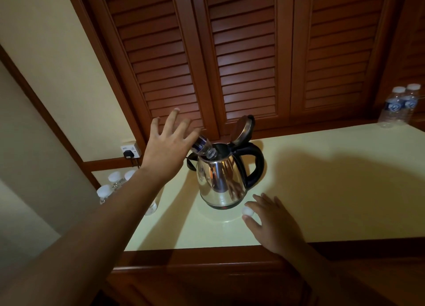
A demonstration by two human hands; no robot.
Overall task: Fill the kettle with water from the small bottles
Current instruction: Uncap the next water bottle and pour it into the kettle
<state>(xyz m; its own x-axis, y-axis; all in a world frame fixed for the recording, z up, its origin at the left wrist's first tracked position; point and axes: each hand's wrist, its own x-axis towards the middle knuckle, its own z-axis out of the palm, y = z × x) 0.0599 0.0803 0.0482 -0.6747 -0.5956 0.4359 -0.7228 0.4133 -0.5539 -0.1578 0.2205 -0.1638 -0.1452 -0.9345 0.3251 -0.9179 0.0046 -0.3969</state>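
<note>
Head view: bottle (204, 148) (tipped into kettle (220, 179)) under left hand (169, 144)

Kettle (222, 179) mid-counter (322, 190), lid (243, 127) up at its 12 o'clock. Bottle (204, 147) tipped, neck in kettle mouth, from 10 o'clock. Cap (248, 211) at 5 o'clock. 2 bottles (399, 105) far at 2 o'clock; 3 bottles (115, 184) at 9 o'clock; socket (130, 149) at 10 o'clock.

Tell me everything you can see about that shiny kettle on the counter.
The kettle looks like polished steel with a black handle on its right side. It stands upright on the pale countertop, lid flipped open and tilted back. A small bottle, held by the left hand, is tipped neck-down into its opening.
</note>
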